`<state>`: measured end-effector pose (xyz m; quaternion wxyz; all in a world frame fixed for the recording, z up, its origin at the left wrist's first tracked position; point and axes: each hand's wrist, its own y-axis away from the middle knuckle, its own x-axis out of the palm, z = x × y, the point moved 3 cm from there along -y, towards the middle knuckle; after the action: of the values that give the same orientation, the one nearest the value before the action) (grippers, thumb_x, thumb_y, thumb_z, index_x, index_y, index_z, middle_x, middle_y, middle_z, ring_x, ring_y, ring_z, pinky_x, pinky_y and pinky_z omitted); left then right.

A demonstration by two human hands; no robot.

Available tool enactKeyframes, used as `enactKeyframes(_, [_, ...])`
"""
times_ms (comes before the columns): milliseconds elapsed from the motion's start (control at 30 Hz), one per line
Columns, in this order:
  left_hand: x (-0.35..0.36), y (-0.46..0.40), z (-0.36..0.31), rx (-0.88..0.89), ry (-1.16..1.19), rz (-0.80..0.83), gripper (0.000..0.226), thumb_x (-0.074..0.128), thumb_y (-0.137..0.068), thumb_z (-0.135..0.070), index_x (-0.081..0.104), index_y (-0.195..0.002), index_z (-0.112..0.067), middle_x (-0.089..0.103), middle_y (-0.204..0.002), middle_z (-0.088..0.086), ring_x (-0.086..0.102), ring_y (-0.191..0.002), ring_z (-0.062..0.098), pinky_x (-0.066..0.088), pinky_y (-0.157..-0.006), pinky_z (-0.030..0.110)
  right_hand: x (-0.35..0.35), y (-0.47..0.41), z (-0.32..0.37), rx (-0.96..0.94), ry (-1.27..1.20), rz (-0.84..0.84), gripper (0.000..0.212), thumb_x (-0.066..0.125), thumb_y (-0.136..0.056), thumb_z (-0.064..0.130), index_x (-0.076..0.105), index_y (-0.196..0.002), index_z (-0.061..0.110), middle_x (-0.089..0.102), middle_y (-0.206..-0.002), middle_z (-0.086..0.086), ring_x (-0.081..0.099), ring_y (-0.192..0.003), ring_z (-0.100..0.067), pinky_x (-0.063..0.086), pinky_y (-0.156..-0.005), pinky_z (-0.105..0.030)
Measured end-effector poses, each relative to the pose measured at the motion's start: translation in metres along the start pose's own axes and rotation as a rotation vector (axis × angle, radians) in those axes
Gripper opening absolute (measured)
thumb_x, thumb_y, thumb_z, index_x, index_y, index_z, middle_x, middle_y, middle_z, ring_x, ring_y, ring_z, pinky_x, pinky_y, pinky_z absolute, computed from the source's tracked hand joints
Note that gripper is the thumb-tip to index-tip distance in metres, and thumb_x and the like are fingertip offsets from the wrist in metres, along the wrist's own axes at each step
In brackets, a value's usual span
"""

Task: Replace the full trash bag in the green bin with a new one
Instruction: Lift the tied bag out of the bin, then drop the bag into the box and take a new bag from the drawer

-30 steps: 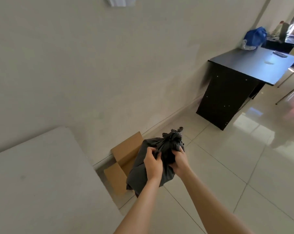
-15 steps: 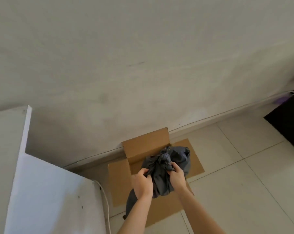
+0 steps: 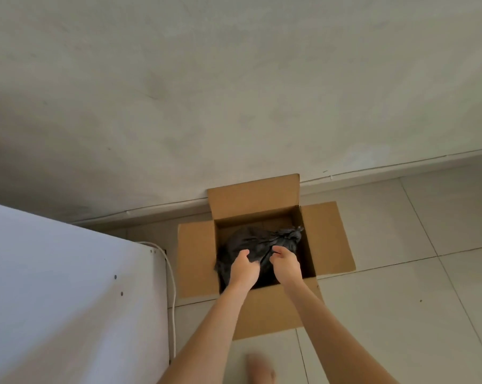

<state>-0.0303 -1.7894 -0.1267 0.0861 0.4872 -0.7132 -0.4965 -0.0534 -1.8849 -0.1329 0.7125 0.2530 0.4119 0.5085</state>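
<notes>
- Reaching down from the bottom of the frame, two bare forearms run up toward the centre; a blurred bare foot (image 3: 261,368) shows at the bottom edge, on the tiled floor (image 3: 417,314).
- At the lower left of the frame stands a white worktop (image 3: 68,286), with a white cable (image 3: 172,295) hanging along its right edge.
- Centre frame, the left hand (image 3: 244,268) rests on the black trash bag (image 3: 250,242), its fingers (image 3: 242,254) curled and pinching a fold of the plastic.
- Just right of it, the right hand (image 3: 286,266) has its fingers (image 3: 279,249) curled over the bag near the tied neck; whether they grip the plastic or only touch it I cannot tell.
- The bag sits inside an open cardboard box (image 3: 327,239) on the floor, with its knotted top (image 3: 291,234) pointing toward the box's upper right corner.
- All four box flaps are folded outward; the far flap stands up against the wall (image 3: 234,92).
- Farthest off, the plain pale wall fills the upper half of the frame, with a baseboard strip running along where it meets the floor.
</notes>
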Motion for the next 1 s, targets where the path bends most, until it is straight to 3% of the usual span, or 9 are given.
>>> enactKeyframes(67, [0.001, 0.008, -0.005, 0.011, -0.049, -0.005, 0.048, 0.042, -0.096, -0.011, 0.028, -0.142, -0.009, 0.033, -0.148, 0.010, 0.035, -0.134, 0.025, 0.033, -0.105, 0.031, 0.000, 0.008, 0.006, 0.010, -0.010, -0.004, 0.039, 0.037, -0.097, 0.009, 0.044, -0.136, 0.011, 0.057, -0.127, -0.012, 0.060, -0.098, -0.023, 0.049, -0.077, -0.030])
enactKeyframes(167, [-0.002, 0.026, -0.015, 0.026, -0.105, -0.015, 0.046, 0.041, -0.095, -0.010, 0.030, -0.140, -0.009, 0.035, -0.147, 0.010, 0.039, -0.131, 0.026, 0.037, -0.102, 0.031, -0.004, 0.023, 0.014, 0.001, -0.031, -0.029, 0.038, 0.038, -0.096, 0.009, 0.048, -0.132, 0.011, 0.061, -0.091, -0.004, 0.050, -0.058, -0.011, 0.040, -0.051, -0.022])
enactKeyframes(233, [-0.007, 0.046, -0.022, 0.047, -0.131, -0.034, 0.045, 0.041, -0.095, -0.010, 0.032, -0.139, -0.008, 0.038, -0.144, 0.010, 0.043, -0.127, 0.025, 0.039, -0.098, 0.030, -0.011, 0.037, 0.020, -0.006, -0.030, -0.056, 0.036, 0.038, -0.096, 0.009, 0.048, -0.131, 0.012, 0.057, -0.078, 0.000, 0.039, -0.048, -0.008, 0.031, -0.041, -0.018])
enactKeyframes(433, [-0.023, 0.121, -0.040, 0.116, -0.182, -0.123, 0.041, 0.042, -0.094, -0.010, 0.037, -0.135, -0.007, 0.044, -0.138, 0.011, 0.047, -0.122, 0.026, 0.042, -0.093, 0.030, -0.051, 0.109, 0.042, -0.046, -0.049, -0.105, 0.035, 0.039, -0.096, 0.009, 0.051, -0.128, 0.010, 0.061, -0.111, -0.010, 0.041, -0.054, -0.007, 0.033, -0.046, -0.019])
enactKeyframes(500, [-0.027, 0.152, -0.043, 0.150, -0.187, -0.141, 0.040, 0.043, -0.094, -0.010, 0.039, -0.134, -0.007, 0.044, -0.138, 0.011, 0.047, -0.123, 0.025, 0.042, -0.096, 0.032, -0.061, 0.137, 0.045, -0.071, -0.063, -0.131, 0.033, 0.039, -0.096, 0.010, 0.053, -0.125, 0.010, 0.062, -0.109, -0.011, 0.039, -0.053, -0.008, 0.031, -0.046, -0.019])
enactKeyframes(600, [-0.030, 0.196, -0.038, 0.194, -0.166, -0.173, 0.039, 0.043, -0.094, -0.011, 0.040, -0.132, -0.007, 0.046, -0.136, 0.010, 0.047, -0.123, 0.026, 0.042, -0.098, 0.035, -0.067, 0.179, 0.048, -0.114, -0.073, -0.125, 0.029, 0.042, -0.095, 0.011, 0.058, -0.119, 0.009, 0.057, -0.084, -0.003, 0.038, -0.054, -0.007, 0.031, -0.047, -0.018])
enactKeyframes(733, [-0.022, 0.248, 0.001, 0.184, -0.169, -0.155, 0.038, 0.046, -0.091, -0.010, 0.044, -0.128, -0.004, 0.050, -0.131, 0.013, 0.050, -0.118, 0.028, 0.045, -0.098, 0.038, -0.054, 0.237, 0.025, -0.161, -0.066, -0.079, 0.028, 0.044, -0.093, 0.010, 0.059, -0.116, 0.006, 0.060, -0.099, -0.008, 0.051, -0.078, -0.013, 0.042, -0.069, -0.027])
enactKeyframes(867, [-0.022, 0.287, 0.064, 0.126, -0.234, -0.151, 0.036, 0.042, -0.090, -0.016, 0.046, -0.125, -0.007, 0.053, -0.128, 0.012, 0.052, -0.113, 0.028, 0.045, -0.095, 0.036, -0.025, 0.289, -0.007, -0.186, -0.076, -0.050, 0.027, 0.042, -0.094, 0.011, 0.058, -0.116, 0.006, 0.061, -0.115, -0.011, 0.049, -0.089, -0.015, 0.040, -0.064, -0.023])
enactKeyframes(1000, [-0.041, 0.333, 0.131, 0.135, -0.271, -0.221, 0.036, 0.042, -0.090, -0.015, 0.044, -0.125, -0.006, 0.051, -0.129, 0.010, 0.050, -0.118, 0.026, 0.044, -0.096, 0.036, 0.021, 0.342, -0.042, -0.235, -0.068, -0.033, 0.028, 0.042, -0.094, 0.012, 0.057, -0.117, 0.007, 0.059, -0.119, -0.011, 0.050, -0.093, -0.018, 0.040, -0.076, -0.028])
